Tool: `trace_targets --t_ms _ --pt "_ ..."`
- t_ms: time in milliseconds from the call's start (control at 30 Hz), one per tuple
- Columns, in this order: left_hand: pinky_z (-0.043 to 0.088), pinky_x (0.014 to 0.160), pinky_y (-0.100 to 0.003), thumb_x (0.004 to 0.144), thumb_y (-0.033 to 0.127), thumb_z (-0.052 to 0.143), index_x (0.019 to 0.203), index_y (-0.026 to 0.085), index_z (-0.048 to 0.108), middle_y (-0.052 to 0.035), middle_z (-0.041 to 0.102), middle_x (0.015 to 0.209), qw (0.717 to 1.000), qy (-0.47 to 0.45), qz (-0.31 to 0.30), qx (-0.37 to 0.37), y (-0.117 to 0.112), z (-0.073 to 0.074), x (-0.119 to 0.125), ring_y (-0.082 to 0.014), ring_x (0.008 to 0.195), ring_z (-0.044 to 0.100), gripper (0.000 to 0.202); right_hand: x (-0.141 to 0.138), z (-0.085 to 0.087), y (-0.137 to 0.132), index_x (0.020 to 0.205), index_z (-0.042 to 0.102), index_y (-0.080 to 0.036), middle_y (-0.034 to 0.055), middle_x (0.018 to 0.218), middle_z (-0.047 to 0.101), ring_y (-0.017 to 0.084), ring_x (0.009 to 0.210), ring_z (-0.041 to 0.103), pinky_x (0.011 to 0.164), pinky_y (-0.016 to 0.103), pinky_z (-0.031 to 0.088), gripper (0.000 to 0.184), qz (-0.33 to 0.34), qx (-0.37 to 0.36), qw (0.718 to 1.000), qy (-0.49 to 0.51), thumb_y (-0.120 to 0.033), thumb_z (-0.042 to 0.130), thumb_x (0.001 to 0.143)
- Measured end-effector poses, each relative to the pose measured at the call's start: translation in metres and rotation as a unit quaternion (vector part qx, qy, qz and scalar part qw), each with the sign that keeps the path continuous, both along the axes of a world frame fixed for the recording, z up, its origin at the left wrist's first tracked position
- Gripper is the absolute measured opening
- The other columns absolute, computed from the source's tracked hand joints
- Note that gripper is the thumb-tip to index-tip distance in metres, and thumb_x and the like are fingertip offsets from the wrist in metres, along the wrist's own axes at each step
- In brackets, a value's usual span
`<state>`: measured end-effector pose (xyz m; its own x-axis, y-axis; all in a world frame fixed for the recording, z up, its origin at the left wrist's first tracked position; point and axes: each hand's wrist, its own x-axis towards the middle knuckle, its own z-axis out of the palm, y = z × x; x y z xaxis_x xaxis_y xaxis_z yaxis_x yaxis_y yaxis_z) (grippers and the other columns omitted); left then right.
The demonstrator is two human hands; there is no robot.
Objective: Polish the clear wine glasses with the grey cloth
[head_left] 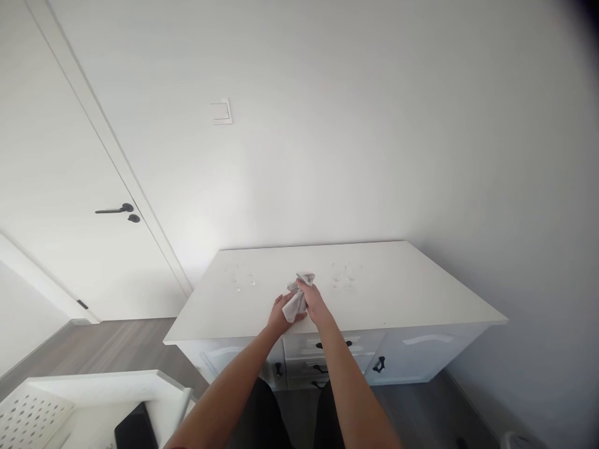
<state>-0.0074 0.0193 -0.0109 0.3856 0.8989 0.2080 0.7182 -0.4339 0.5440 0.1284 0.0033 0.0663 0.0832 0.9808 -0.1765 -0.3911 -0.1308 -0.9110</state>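
A crumpled whitish cloth (294,307) is bunched between my two hands over the front middle of a white cabinet top (402,293). My right hand (315,303) is closed around the cloth's right side, and a loose fold sticks up past its fingers. My left hand (279,317) supports the cloth from the left and below, with part of its fingers hidden behind the fabric. Wet-looking spots (243,280) show on the cabinet top left of my hands. More such marks (344,274) lie to the right.
Black handles (379,365) line the cabinet's drawers and doors. A white door with a black lever handle (112,210) stands at left, and a light switch (221,112) is on the wall. At lower left, a white unit (107,381) contains a black object (136,429).
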Motion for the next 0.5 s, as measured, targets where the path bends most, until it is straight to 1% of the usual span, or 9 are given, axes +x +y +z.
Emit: trace_targets --t_ms 100,167,200,267,300,333,400,467,500 --pt "0.030 0.126 -0.047 0.084 0.042 0.077 0.134 0.028 0.067 -0.0074 0.069 0.140 0.999 0.030 -0.007 0.011 -0.002 0.005 0.003 -0.0289 0.137 0.058 0.053 0.009 -0.002 0.005 0.098 0.069 -0.017 0.0102 0.093 0.077 0.026 0.089 0.074 0.073 0.033 0.057 0.043 0.010 0.013 0.990 -0.139 -0.058 0.063 0.084" --pt "0.031 0.125 -0.047 0.084 0.042 0.076 0.127 0.028 0.070 -0.0082 0.072 0.133 0.999 0.036 -0.008 0.014 -0.002 0.008 0.004 -0.0300 0.134 0.060 0.046 0.013 0.000 0.007 0.095 0.070 -0.016 0.0138 0.092 0.075 0.030 0.092 0.073 0.076 0.037 0.057 0.041 -0.012 0.017 0.970 -0.240 -0.055 0.059 0.087" --pt "0.031 0.125 -0.048 0.083 0.042 0.077 0.126 0.027 0.070 -0.0085 0.073 0.132 0.999 0.033 -0.004 0.010 -0.002 0.008 0.005 -0.0303 0.133 0.061 0.046 0.014 0.002 0.007 0.096 0.070 -0.016 0.0157 0.095 0.074 0.032 0.099 0.071 0.081 0.039 0.056 0.037 -0.034 0.017 0.961 -0.273 -0.050 0.059 0.087" --pt "0.029 0.126 -0.048 0.079 0.040 0.080 0.127 0.026 0.069 -0.0086 0.072 0.135 1.000 0.018 0.010 -0.002 -0.002 0.006 0.005 -0.0301 0.133 0.061 0.051 0.013 0.009 0.005 0.111 0.068 -0.016 0.0190 0.116 0.070 0.034 0.120 0.063 0.097 0.043 0.051 0.033 -0.097 0.053 0.940 -0.321 -0.036 0.058 0.086" --pt "0.028 0.127 -0.048 0.078 0.040 0.081 0.128 0.026 0.068 -0.0085 0.070 0.137 1.000 0.010 0.017 -0.008 -0.001 0.005 0.005 -0.0301 0.134 0.061 0.054 0.012 0.013 0.003 0.123 0.065 -0.018 0.0187 0.129 0.066 0.033 0.130 0.057 0.105 0.044 0.047 0.040 -0.119 0.095 0.921 -0.357 -0.029 0.056 0.085" --pt "0.028 0.127 -0.047 0.077 0.040 0.081 0.129 0.025 0.067 -0.0086 0.070 0.138 1.000 0.006 0.020 -0.010 0.000 0.003 0.004 -0.0302 0.135 0.060 0.056 0.011 0.017 -0.001 0.132 0.061 -0.020 0.0172 0.138 0.061 0.032 0.135 0.052 0.110 0.044 0.044 0.050 -0.116 0.147 0.895 -0.404 -0.023 0.055 0.083" --pt "0.028 0.127 -0.047 0.082 0.039 0.076 0.132 0.024 0.065 -0.0094 0.069 0.140 1.000 0.009 0.015 -0.003 0.001 -0.001 0.003 -0.0302 0.138 0.057 0.053 0.006 0.024 -0.009 0.139 0.057 -0.022 0.0153 0.143 0.059 0.033 0.135 0.050 0.113 0.049 0.040 0.061 -0.039 0.243 0.821 -0.514 -0.019 0.060 0.078" --pt "0.027 0.127 -0.046 0.090 0.033 0.067 0.135 0.024 0.063 -0.0096 0.067 0.143 1.000 0.015 0.004 0.011 0.002 -0.003 0.004 -0.0291 0.142 0.053 0.046 0.002 0.028 -0.017 0.132 0.060 -0.023 0.0163 0.137 0.061 0.038 0.129 0.051 0.114 0.059 0.035 0.060 0.061 0.278 0.743 -0.606 -0.023 0.071 0.073" --pt "0.026 0.128 -0.045 0.092 0.030 0.064 0.136 0.024 0.062 -0.0093 0.065 0.145 1.000 0.017 0.001 0.015 0.003 -0.003 0.005 -0.0285 0.143 0.051 0.045 0.001 0.029 -0.020 0.128 0.062 -0.022 0.0174 0.135 0.062 0.040 0.127 0.051 0.114 0.064 0.032 0.057 0.084 0.280 0.713 -0.637 -0.027 0.075 0.073"
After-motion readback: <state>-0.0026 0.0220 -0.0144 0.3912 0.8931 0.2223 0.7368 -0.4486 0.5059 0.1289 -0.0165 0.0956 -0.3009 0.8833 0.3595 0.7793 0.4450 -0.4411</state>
